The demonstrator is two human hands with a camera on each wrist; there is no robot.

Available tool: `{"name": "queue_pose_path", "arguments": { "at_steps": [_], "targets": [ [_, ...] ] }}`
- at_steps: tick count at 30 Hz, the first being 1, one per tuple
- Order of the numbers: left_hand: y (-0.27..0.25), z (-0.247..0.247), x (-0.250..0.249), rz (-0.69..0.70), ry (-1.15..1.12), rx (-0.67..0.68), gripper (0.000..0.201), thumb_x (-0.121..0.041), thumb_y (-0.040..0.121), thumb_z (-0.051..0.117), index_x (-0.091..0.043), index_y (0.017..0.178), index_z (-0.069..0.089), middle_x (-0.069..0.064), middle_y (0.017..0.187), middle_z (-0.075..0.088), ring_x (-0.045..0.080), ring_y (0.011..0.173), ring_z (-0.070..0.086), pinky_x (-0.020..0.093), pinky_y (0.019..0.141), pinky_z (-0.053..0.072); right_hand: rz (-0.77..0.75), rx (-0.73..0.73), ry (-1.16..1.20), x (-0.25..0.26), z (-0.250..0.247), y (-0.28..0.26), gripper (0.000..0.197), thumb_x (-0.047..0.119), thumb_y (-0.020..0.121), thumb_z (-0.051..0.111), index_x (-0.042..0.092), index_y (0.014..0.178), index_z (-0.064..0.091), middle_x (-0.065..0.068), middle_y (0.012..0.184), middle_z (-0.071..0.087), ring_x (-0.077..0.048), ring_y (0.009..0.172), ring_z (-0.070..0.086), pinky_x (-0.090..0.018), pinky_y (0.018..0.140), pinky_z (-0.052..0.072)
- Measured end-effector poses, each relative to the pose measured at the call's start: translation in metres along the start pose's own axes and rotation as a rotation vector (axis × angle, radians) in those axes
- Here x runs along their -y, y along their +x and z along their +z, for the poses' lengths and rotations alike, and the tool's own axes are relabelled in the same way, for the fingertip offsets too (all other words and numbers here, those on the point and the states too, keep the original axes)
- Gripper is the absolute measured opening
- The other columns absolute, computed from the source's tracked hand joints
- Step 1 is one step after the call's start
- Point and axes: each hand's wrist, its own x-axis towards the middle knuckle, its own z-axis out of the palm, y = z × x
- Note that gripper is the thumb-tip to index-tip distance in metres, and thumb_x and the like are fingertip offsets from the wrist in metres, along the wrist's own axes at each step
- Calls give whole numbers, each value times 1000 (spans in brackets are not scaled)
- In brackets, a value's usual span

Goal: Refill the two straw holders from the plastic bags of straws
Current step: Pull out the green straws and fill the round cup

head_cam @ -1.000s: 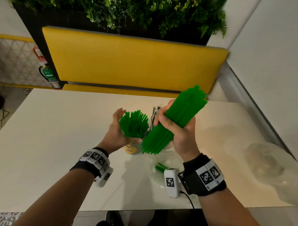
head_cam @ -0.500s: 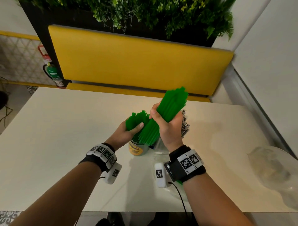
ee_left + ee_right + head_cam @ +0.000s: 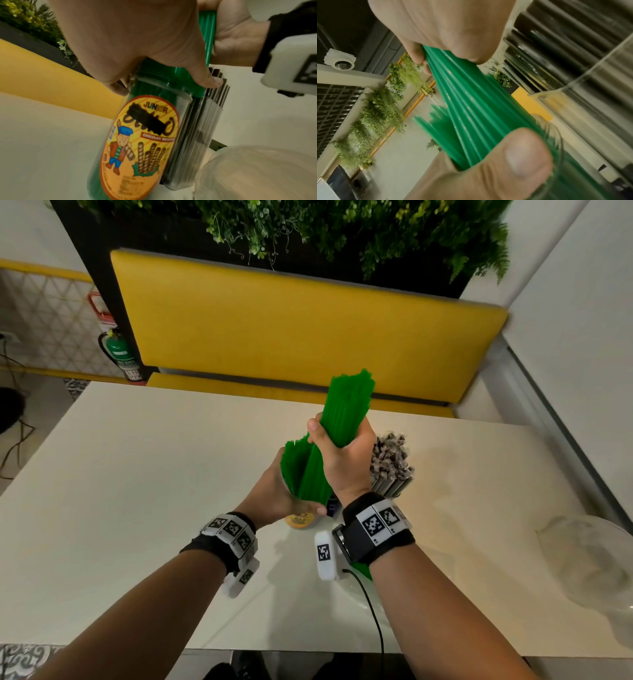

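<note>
My right hand (image 3: 344,455) grips a thick bundle of green straws (image 3: 347,409) and holds it nearly upright. The bundle's lower end goes down among the green straws (image 3: 293,463) standing in a clear jar holder with an orange label (image 3: 300,520). My left hand (image 3: 274,496) wraps round the top of that jar (image 3: 145,135), its thumb against the straws. Just right of it stands the second clear holder (image 3: 394,487), full of dark wrapped straws (image 3: 390,453). The right wrist view shows the bundle (image 3: 479,115) pinched under my thumb.
A clear plastic bag (image 3: 358,594) with a few green straws lies under my right forearm. A second crumpled bag (image 3: 589,570) lies at the table's right edge. A yellow bench back (image 3: 291,330) runs behind the white table (image 3: 137,491).
My right hand swung the green bundle from a slant to nearly upright and lowered its end into the labelled jar. My left hand closed in round the jar's top.
</note>
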Motion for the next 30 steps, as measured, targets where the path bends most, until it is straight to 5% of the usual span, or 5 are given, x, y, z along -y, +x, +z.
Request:
{"name": "queue_pose_path", "arguments": {
  "at_steps": [11,17,23,26,30],
  "targets": [
    [0,3,1,-14,65,-139,89,-52,61,94,-32,136,50,-14,127,66,6,120,63,45,103,53,-22,62,14,2,5,12,26,12,79,79,1,91,59,-23,79,65,-40,69,65,-56,67,55],
    [6,1,3,9,24,-74,105,-42,59,100,-29,146,41,-8,140,60,16,133,56,50,109,47,-70,47,-72,-15,3,2,31,21,80,76,-3,92,60,-15,77,65,-35,70,65,-51,66,55],
    [4,5,8,55,85,-128,89,-28,60,99,-19,131,46,4,118,65,29,109,66,58,87,56,-322,191,-350,-25,-1,-16,28,19,79,76,4,100,65,7,118,43,-34,110,49,-49,91,49],
    [2,7,11,43,45,-140,89,-25,60,98,-25,132,46,-1,120,66,25,112,66,57,89,57,-316,209,-489,-23,-6,-14,37,22,78,80,2,106,67,-7,125,47,-30,119,46,-48,97,47],
    [2,8,8,34,-26,-109,96,-24,62,99,-24,141,45,-5,132,65,19,124,63,52,102,53,-214,236,-561,-10,-17,-14,74,43,71,84,7,131,60,1,130,46,-20,125,47,-42,104,47]
  ]
}}
